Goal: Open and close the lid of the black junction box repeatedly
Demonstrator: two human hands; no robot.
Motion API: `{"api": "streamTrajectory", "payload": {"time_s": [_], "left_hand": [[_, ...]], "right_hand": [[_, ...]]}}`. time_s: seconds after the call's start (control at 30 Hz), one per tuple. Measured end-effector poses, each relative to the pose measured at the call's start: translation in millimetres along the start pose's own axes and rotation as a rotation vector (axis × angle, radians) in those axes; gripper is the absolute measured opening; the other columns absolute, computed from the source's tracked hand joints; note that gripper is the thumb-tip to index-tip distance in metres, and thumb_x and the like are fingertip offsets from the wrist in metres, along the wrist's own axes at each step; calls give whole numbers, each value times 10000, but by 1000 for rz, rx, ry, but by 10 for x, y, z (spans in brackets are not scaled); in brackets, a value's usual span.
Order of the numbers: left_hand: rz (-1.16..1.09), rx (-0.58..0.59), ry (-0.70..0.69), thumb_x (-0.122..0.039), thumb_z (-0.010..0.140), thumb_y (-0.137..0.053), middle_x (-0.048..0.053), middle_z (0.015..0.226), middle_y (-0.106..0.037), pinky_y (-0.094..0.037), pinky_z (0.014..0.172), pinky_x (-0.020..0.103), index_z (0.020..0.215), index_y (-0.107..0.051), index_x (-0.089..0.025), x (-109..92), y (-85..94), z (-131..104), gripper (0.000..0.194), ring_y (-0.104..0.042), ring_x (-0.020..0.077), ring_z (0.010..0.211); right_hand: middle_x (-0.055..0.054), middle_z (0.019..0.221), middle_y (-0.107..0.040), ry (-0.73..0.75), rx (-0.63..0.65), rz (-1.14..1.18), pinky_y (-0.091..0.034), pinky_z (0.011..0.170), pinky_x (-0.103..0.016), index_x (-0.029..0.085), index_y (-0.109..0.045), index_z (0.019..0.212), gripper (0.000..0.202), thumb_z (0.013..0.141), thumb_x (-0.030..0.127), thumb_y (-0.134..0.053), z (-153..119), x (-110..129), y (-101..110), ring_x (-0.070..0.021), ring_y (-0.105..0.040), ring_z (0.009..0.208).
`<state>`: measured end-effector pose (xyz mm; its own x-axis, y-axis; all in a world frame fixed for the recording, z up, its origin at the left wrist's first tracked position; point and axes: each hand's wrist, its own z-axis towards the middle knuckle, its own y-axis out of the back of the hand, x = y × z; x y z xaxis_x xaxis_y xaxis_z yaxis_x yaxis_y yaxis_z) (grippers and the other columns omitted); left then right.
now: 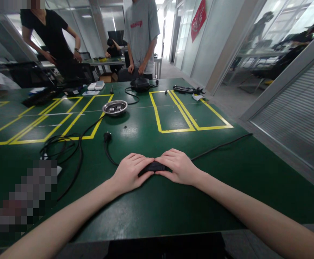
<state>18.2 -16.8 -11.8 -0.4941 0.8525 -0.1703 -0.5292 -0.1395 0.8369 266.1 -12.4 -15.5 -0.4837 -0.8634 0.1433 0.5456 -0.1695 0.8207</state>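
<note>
A black power adapter lies near the front of the green table, mostly covered by my hands. My left hand wraps round its left part, thumb in front and fingers behind. On its right part my right hand closes in the same way, so the two sets of fingertips almost meet. From under my left hand a short black cord runs to a plug on the tabletop. A thin black cable stretches away to the right from behind my right hand.
A steel bowl with metal parts stands beyond the plug. Coiled black cable and a blurred-out object lie to the left. Yellow tape marks the table. Two people stand across it.
</note>
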Motion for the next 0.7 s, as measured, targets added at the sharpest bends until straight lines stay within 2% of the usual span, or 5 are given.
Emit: {"api": "streamTrajectory", "payload": {"time_s": [0.27,0.43,0.57,0.63,0.7], "left_hand": [[-41,50,88,-364,1003,-630,82,985,-773,-547,831,397,1163,-692,-186,27,-11,-14,247,-711,236,898],[-155,59,183,-430,956,-682,105,1078,-768,-568,857,408,1357,-626,-195,15,-4,-27,468,-688,254,968],[-416,135,338,-533,896,-729,115,1148,-759,-581,887,399,1367,-636,-173,0,79,10,600,-696,248,968],[-569,170,476,-514,1021,-539,94,1176,-767,-584,882,379,1325,-672,-185,-4,128,52,467,-708,235,984],[-662,251,536,-475,1075,-416,57,1042,-790,-578,871,351,1118,-759,-176,-6,159,92,456,-707,222,956]], "right_hand": [[-108,969,-774,-20,-6,17,-546,777,-350,155,-702,1169,356,1032,464,-592,-8,-17,-14,-215,-710,870],[-128,1083,-785,71,-37,-47,-560,793,-375,136,-691,1206,282,1061,329,-544,-5,-10,6,-235,-705,934],[-129,1229,-766,151,-70,-153,-584,827,-383,155,-688,1270,292,1067,239,-495,-40,-24,29,-246,-694,1043],[-110,1269,-756,192,-78,-174,-591,851,-374,187,-686,1293,312,1067,190,-472,-57,-27,40,-231,-688,1098],[-96,1278,-755,226,-93,-180,-593,872,-363,211,-688,1295,326,1062,159,-465,-60,-19,49,-214,-687,1126]]}}
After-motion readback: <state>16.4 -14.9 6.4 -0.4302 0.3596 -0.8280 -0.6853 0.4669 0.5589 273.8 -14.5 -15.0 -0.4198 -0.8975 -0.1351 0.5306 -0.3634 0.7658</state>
